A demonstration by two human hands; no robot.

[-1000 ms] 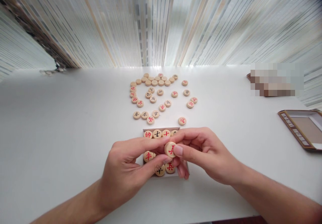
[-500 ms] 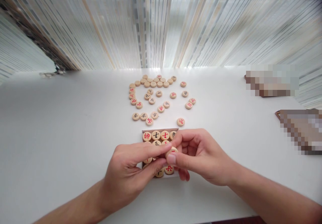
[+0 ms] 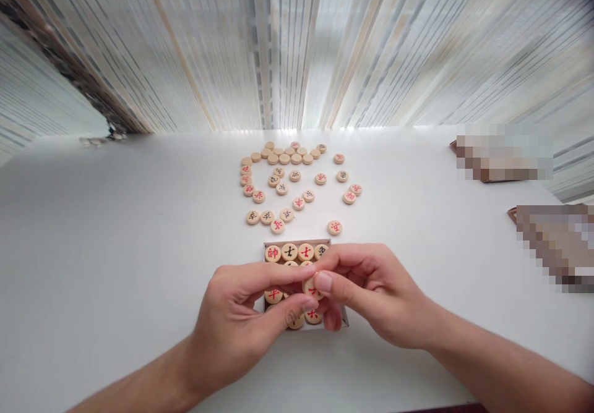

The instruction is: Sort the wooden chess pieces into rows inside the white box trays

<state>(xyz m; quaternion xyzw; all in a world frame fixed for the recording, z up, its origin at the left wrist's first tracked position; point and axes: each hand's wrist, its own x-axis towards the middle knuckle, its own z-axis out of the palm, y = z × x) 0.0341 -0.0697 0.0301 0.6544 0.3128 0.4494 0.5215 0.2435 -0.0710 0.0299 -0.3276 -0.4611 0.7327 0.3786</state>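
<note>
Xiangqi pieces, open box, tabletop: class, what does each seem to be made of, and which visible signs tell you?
Xiangqi pieces: probably smooth wood, given their pale tan colour; plastic is possible.
Open box: likely matt cardboard, from its thin, straight walls.
Tabletop: perhaps white laminate, smooth, with a soft sheen.

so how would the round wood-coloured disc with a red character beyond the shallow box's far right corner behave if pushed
The round, wood-coloured disc would probably slide, lying flat on the smooth-looking white table. Its low, wide shape should resist tipping.
</note>
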